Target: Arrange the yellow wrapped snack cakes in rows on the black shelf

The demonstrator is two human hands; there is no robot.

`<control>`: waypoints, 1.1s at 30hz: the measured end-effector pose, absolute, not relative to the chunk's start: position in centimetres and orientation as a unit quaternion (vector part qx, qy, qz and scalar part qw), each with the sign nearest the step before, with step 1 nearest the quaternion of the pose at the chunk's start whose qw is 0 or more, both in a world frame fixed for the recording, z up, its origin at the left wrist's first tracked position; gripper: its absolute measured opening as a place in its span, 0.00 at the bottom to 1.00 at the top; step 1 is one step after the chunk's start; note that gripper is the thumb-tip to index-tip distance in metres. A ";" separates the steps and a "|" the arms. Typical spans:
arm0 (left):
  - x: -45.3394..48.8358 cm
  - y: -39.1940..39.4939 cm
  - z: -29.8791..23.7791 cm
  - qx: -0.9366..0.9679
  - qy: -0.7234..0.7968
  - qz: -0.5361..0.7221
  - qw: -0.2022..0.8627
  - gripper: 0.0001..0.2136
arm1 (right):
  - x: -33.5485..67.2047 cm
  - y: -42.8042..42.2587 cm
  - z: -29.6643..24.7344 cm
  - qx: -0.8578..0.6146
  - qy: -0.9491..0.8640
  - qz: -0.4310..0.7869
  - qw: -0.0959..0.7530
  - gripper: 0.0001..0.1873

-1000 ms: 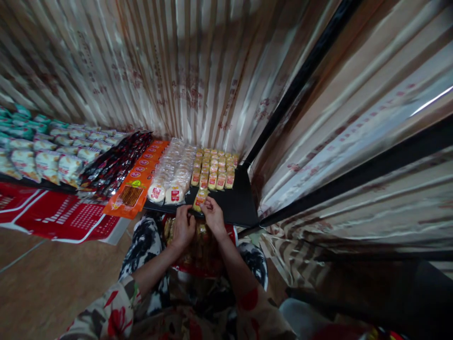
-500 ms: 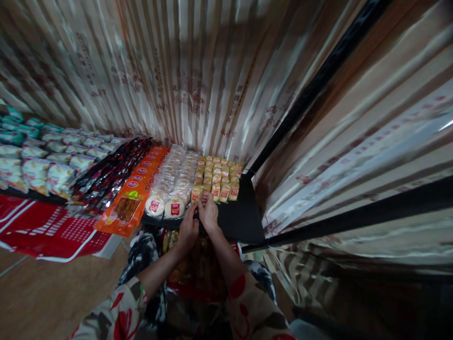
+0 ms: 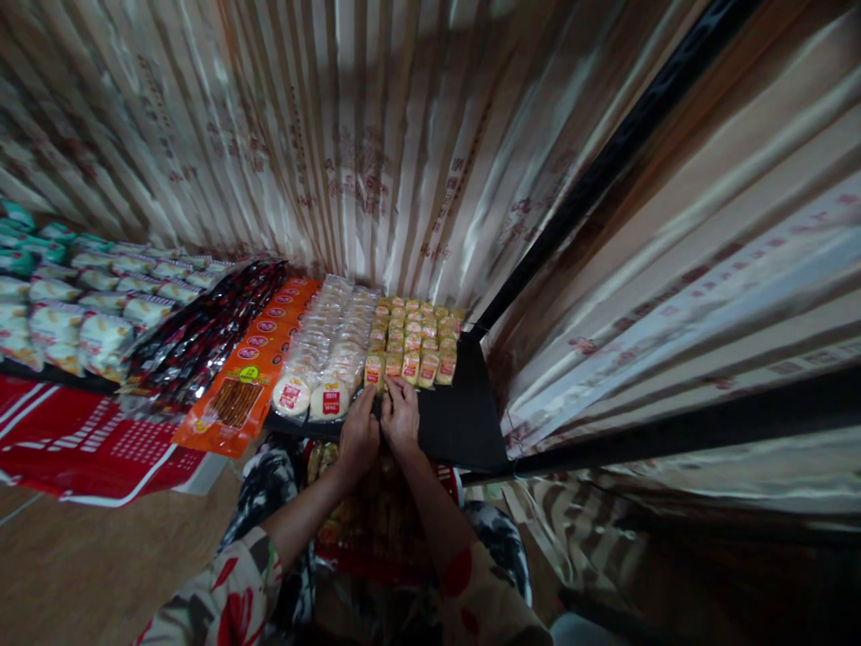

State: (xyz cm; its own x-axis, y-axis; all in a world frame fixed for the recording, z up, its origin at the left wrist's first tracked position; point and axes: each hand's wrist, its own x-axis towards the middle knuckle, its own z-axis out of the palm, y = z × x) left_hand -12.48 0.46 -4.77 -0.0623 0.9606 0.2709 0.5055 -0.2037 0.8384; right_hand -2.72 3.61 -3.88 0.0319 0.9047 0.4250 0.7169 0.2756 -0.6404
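Small yellow wrapped snack packets (image 3: pixel 428 368) stand in several tight rows near the end of a black shelf (image 3: pixel 457 417). My right hand (image 3: pixel 402 414) is at the front of these rows, its curled fingers against a front yellow packet (image 3: pixel 394 364). Close beside it on the left, my left hand (image 3: pixel 360 432) has its fingers pressed together, the tips near the foot of the leftmost front packet (image 3: pixel 374 370). Whether the left fingers hold anything is hidden. Round white crackers in clear wrap (image 3: pixel 329 400) lie in two rows left of the hands.
Further left lie an orange snack pack (image 3: pixel 232 404), dark shiny packs (image 3: pixel 195 332) and white packets (image 3: pixel 104 336). Below the shelf, between the knees, is a container of wrapped snacks (image 3: pixel 377 520). Striped sheeting (image 3: pixel 377 161) hangs behind; a black post (image 3: pixel 571 224) rises at right.
My right hand has drawn back slightly toward me, showing more of the front yellow packet above its fingers. My left hand stays nearly in place. The view has shifted a little.
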 end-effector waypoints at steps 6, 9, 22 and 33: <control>-12.1 1.2 -3.7 0.676 0.560 0.430 0.211 0.26 | -2.4 3.7 -4.6 -0.579 -0.681 0.132 0.428 0.24; -11.8 1.6 -3.4 0.689 0.564 0.406 0.206 0.25 | -2.5 3.8 -4.7 -0.582 -0.679 0.140 0.426 0.25; -11.8 1.8 -3.9 0.677 0.578 0.425 0.163 0.20 | -2.6 3.5 -4.5 -0.585 -0.671 0.152 0.429 0.25; -12.3 1.0 -4.0 0.698 0.552 0.432 0.145 0.15 | -2.4 2.9 -3.5 -0.551 -0.674 0.158 0.467 0.24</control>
